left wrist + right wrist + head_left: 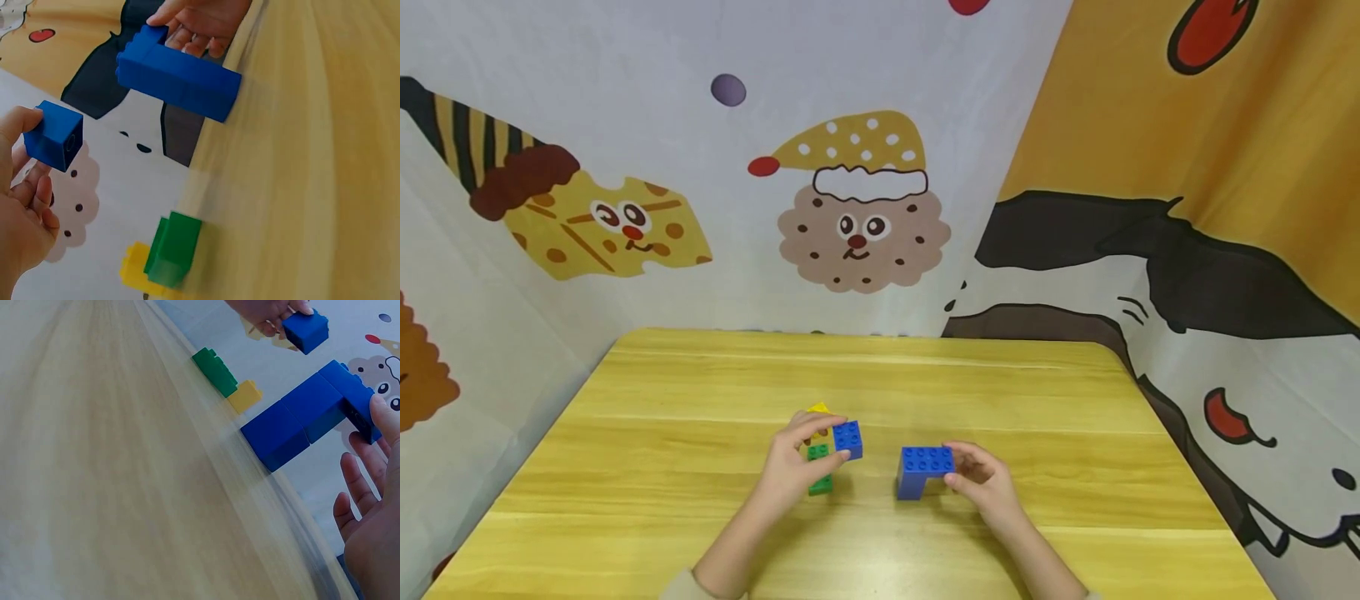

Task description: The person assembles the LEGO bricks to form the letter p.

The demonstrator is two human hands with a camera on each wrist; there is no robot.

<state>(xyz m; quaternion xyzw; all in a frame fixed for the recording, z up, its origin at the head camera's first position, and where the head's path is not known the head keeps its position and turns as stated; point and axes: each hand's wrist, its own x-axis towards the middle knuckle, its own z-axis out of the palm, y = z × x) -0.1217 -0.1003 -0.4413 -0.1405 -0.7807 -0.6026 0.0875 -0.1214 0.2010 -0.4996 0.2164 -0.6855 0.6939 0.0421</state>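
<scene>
My left hand (793, 454) pinches a small square blue brick (847, 440) between thumb and fingers, held up off the table. To its right stands a stack of blue bricks (912, 475), with a longer brick on top that juts out to the right. My right hand (988, 485) pinches the jutting end of that top brick; in the right wrist view the stack (281, 431) shows seams between its bricks. The loose blue brick (55, 134) is apart from the stack in the left wrist view.
Green bricks (820, 485) lie on the wooden table (700, 467) beneath and beside the left hand. A yellow brick (818, 407) is just behind them, partly covered by that hand. A cartoon-printed cloth (685, 308) hangs behind the table's far edge.
</scene>
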